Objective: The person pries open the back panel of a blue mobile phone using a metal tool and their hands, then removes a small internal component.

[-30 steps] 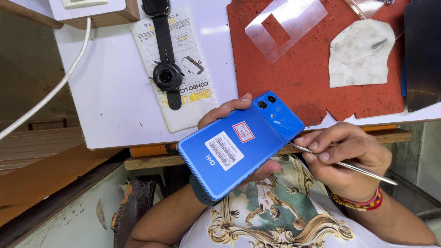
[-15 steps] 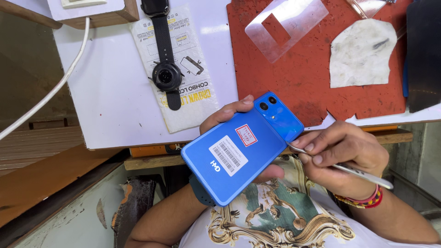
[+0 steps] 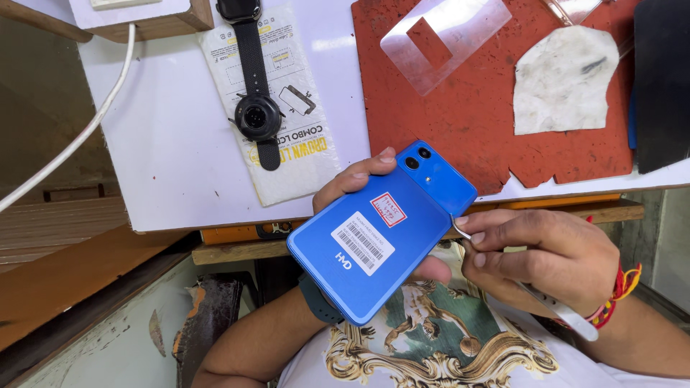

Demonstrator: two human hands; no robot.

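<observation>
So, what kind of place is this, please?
Probably a phone repair bench. The left hand holds a blue phone back side up, the right hand puts a thin metal tool to its edge, and a red work mat lies on the white table.

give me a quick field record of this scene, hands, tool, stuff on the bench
left hand: left hand holds the blue phone back side up, camera end toward the bench
right hand: right hand pinches a thin metal tool, tip at the phone's side edge
bench: white bench
on bench: black watch lying on a printed packet; red mat with a clear film and a dirty cloth
cable: white cable over the bench's left edge
</observation>
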